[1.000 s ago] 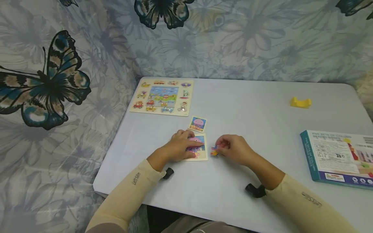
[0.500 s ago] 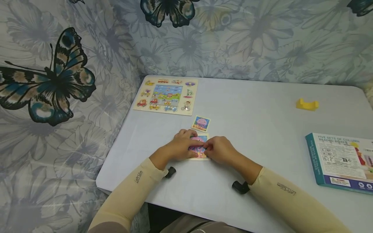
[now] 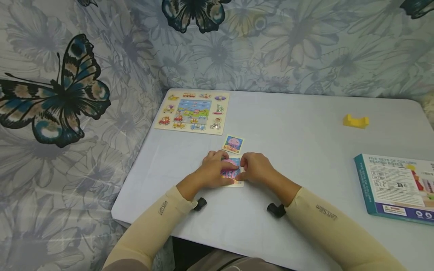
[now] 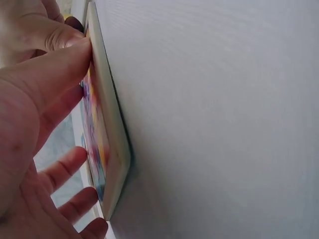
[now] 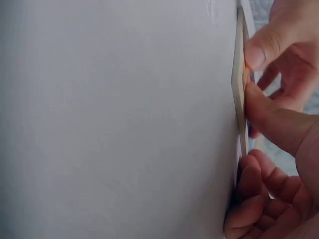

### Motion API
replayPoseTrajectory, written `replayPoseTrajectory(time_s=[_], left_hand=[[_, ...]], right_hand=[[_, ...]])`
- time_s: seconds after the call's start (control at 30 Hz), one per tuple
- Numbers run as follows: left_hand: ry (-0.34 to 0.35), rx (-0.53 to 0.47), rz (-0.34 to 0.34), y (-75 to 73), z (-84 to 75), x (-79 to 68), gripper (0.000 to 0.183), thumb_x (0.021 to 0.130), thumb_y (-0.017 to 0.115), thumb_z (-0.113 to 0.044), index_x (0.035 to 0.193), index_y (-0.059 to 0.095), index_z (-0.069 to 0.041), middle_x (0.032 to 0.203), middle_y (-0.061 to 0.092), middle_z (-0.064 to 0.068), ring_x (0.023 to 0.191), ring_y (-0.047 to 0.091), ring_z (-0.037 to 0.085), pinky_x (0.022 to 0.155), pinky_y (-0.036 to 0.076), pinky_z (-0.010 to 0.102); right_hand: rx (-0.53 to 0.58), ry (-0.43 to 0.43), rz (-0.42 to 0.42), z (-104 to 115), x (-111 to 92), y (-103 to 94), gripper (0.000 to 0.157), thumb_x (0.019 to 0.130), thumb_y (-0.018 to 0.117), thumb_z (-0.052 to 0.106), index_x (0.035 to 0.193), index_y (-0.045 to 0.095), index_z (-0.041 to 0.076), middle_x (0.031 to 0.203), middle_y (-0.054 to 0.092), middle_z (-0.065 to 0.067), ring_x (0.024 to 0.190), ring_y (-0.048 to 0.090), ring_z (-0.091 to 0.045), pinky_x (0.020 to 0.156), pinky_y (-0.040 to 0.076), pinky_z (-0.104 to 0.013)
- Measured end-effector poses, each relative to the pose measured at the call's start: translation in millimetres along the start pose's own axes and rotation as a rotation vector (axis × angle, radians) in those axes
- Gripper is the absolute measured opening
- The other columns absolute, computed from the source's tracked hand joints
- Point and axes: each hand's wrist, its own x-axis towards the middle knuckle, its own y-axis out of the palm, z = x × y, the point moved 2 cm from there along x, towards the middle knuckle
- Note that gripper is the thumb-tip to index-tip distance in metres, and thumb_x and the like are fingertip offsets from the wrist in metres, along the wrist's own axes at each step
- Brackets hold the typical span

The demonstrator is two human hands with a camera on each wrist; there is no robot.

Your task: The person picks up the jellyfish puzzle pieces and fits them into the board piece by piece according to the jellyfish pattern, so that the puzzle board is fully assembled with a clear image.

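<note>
A small jigsaw puzzle (image 3: 229,174) with a pink jellyfish picture lies in its pale tray (image 3: 240,184) on the table. My left hand (image 3: 214,171) rests on it from the left, its index finger and thumb stretched over the picture. In the left wrist view, the left thumb (image 4: 65,62) presses near the tray's edge (image 4: 110,114). My right hand (image 3: 257,167) is at the puzzle's right side, finger and thumb on a jigsaw piece mostly hidden beneath them. The right thumb (image 5: 271,117) sits on the picture face, other fingers curled at the edge.
A matching jellyfish picture card (image 3: 233,144) lies just beyond the puzzle. A wooden vehicle puzzle board (image 3: 218,131) stands out at the back left. To the right are a yellow curved block (image 3: 356,121) and a flat teal-edged box (image 3: 395,188).
My right hand has carried the colourful jigsaw piece leftward from the table onto the puzzle's right side. The left hand has stayed on the puzzle. The head view has shifted slightly.
</note>
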Motion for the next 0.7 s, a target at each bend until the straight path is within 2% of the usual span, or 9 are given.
replayPoseTrajectory(time_s=[0.17,0.33,0.4,0.5,0.6,0.7], left_hand=[[-0.034,0.007,-0.009,0.6,-0.1,4.0,0.049,0.083,0.084,-0.044,0.13,0.071,-0.039,0.141,0.046,-0.001,0.128,0.038,0.027,0.108,0.035,0.048],[-0.047,0.073,0.038,0.6,-3.7,5.8,0.05,0.087,0.079,-0.046,0.135,0.067,-0.041,0.146,0.046,0.0,0.131,0.04,0.025,0.111,0.036,0.046],[-0.033,0.125,0.054,1.1,-4.8,4.5,0.051,0.09,0.075,-0.047,0.139,0.064,-0.041,0.148,0.046,0.001,0.134,0.039,0.025,0.113,0.035,0.046],[-0.034,0.177,0.033,0.6,-1.5,0.6,0.054,0.093,0.068,-0.052,0.144,0.058,-0.04,0.157,0.041,0.002,0.144,0.034,0.027,0.119,0.028,0.05],[-0.082,0.209,-0.043,-3.0,10.6,-4.1,0.063,0.094,0.061,-0.062,0.151,0.05,-0.038,0.166,0.03,0.001,0.152,0.025,0.032,0.122,0.021,0.057],[-0.179,0.22,-0.094,-11.1,27.5,-9.6,0.074,0.092,0.053,-0.071,0.158,0.038,-0.039,0.171,0.017,0.002,0.156,0.013,0.039,0.121,0.014,0.067]], right_hand=[[-0.027,0.019,0.023,1,5,-1.6,0.044,0.071,0.094,0.033,0.089,0.062,0.01,0.079,0.059,-0.002,0.072,0.053,-0.019,0.063,0.041,-0.031],[-0.107,-0.015,0.021,0,-1,0.6,0.038,0.081,0.087,0.036,0.098,0.065,0.01,0.085,0.06,-0.004,0.077,0.053,-0.021,0.067,0.043,-0.034],[-0.16,-0.044,-0.01,-2,-7,0.7,0.036,0.087,0.081,0.036,0.106,0.067,0.009,0.094,0.062,-0.008,0.085,0.057,-0.025,0.074,0.048,-0.039],[-0.244,-0.079,-0.083,-9,-18,-2.9,0.04,0.094,0.071,0.038,0.123,0.068,0.009,0.122,0.063,-0.016,0.109,0.059,-0.036,0.089,0.051,-0.052],[-0.318,-0.064,-0.122,-20,-28,-12.1,0.054,0.098,0.063,0.046,0.144,0.058,0.018,0.156,0.043,-0.018,0.138,0.041,-0.048,0.105,0.038,-0.072],[-0.374,0.001,-0.106,-35,-35,-23.6,0.071,0.097,0.057,0.061,0.157,0.042,0.026,0.17,0.016,-0.017,0.15,0.017,-0.056,0.107,0.016,-0.084]])
